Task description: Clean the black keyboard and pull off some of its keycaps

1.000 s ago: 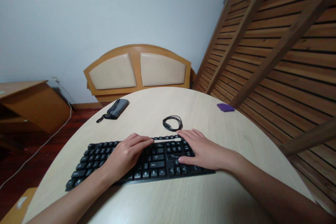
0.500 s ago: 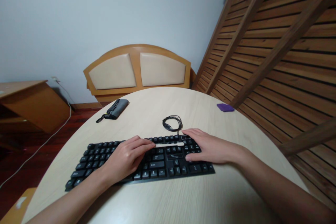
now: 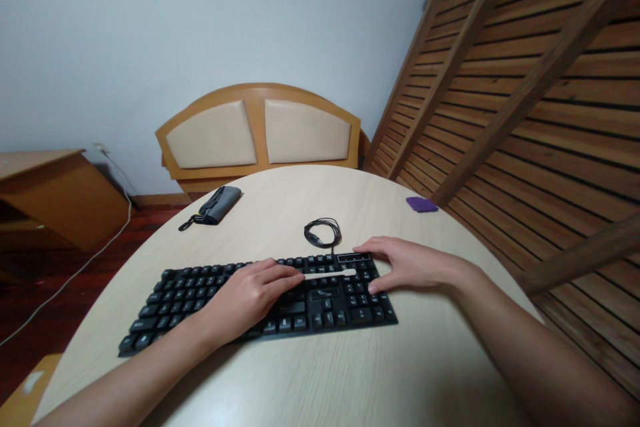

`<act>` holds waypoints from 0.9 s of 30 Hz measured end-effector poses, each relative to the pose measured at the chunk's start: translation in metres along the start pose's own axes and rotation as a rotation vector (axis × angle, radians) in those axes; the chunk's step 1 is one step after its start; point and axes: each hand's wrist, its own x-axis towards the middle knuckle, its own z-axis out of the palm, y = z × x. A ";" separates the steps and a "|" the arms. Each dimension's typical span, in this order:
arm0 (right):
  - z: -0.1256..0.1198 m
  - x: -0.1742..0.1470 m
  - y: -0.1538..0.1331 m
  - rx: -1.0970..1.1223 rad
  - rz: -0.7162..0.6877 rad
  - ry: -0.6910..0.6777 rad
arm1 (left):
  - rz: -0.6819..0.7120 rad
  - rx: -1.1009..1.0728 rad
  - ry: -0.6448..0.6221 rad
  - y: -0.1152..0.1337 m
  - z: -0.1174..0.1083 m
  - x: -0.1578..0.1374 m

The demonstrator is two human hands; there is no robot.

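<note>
Pale round table, on which we had one black keyboard, a coiled cable just behind it. One white brush: its near end was pinched in our left hand, the shaft ran rightward past the fingertips, and the head lay over the keys. Our left hand was palm down, fingers pressed together. Our right hand stood at the keyboard's right end, thumb spread from the fingers, forearm slanting in from lower right.
</note>
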 end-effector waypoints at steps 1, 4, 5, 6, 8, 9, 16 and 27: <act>-0.001 0.000 0.002 0.013 0.000 0.000 | 0.011 0.004 -0.018 0.002 0.002 0.003; -0.002 0.000 0.006 0.053 0.001 -0.012 | -0.002 0.015 -0.062 0.010 0.006 0.014; -0.002 0.000 0.007 0.064 0.001 -0.018 | -0.015 0.019 -0.067 0.013 0.007 0.018; -0.003 -0.001 0.007 0.071 0.000 -0.021 | -0.022 0.025 -0.070 0.016 0.007 0.022; -0.003 -0.001 0.007 0.076 0.000 -0.021 | -0.018 0.041 -0.081 0.020 0.009 0.031; -0.004 -0.001 0.007 0.077 -0.001 -0.021 | -0.010 0.052 -0.091 0.022 0.009 0.035; -0.003 0.000 0.005 0.082 -0.005 -0.009 | -0.009 0.094 -0.154 0.028 0.012 0.057; 0.001 0.002 0.012 0.096 0.030 -0.012 | -0.045 0.050 -0.179 0.001 -0.006 0.029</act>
